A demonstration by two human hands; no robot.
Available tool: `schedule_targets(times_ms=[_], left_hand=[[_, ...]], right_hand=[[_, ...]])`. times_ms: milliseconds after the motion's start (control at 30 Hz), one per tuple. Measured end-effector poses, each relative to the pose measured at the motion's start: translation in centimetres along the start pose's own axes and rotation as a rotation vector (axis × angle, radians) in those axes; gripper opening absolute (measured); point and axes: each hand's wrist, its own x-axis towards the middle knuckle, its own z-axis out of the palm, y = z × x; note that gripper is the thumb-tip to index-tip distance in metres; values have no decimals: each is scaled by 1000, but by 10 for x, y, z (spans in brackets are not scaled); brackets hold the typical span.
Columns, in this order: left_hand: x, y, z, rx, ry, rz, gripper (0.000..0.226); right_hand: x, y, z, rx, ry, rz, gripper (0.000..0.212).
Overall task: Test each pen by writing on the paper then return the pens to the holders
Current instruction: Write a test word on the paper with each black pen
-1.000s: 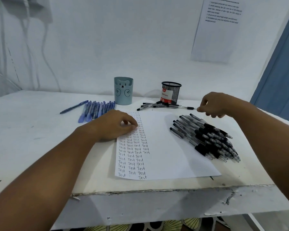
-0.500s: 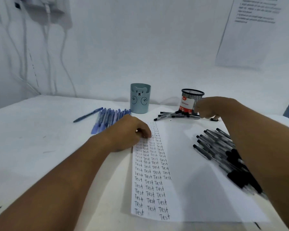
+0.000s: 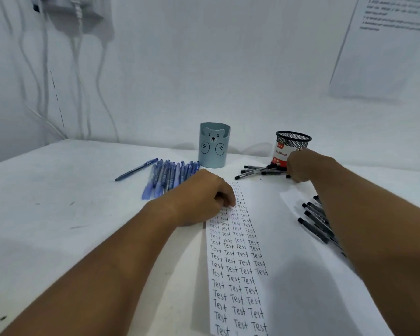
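Right hand (image 3: 301, 166) is reaching far across the desk (image 3: 58, 214), fingers curled down among the loose black pens (image 3: 255, 171) at the foot of the mesh holder (image 3: 292, 144); whether it is gripping one, I cannot tell. Left hand (image 3: 201, 197) is resting loosely curled, holding nothing, on the paper (image 3: 277, 263)'s left edge. Blue pens (image 3: 166, 177) are lying just left of it, beside the bear holder (image 3: 214, 145).
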Motion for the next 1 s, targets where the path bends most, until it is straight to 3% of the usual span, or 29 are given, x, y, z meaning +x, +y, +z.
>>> schedule_targets(times_ms=[400,600,700,833,900,1000], left_hand=[[-1,1,-1,19,-21,-7,34],[-1,-1,-2,23,-16,-16,26],[-3,-1,-2,47,0,3,25],[-6,-1,-1,80,-5,22,23],[-9,1,0,85,-8,29,22],[-13,7,1,99,-9,46,22]], right_hand=[[-3,12,17,35,24,-97,30],[-28,11,0,30,68,-210,25],[-48,14,-14,317,161,-272,18],[-93,11,-29,813,403,-305,13],[-114,6,-30,1119,491,-325,12],[-137,-6,-24,1655,489,-358,17]])
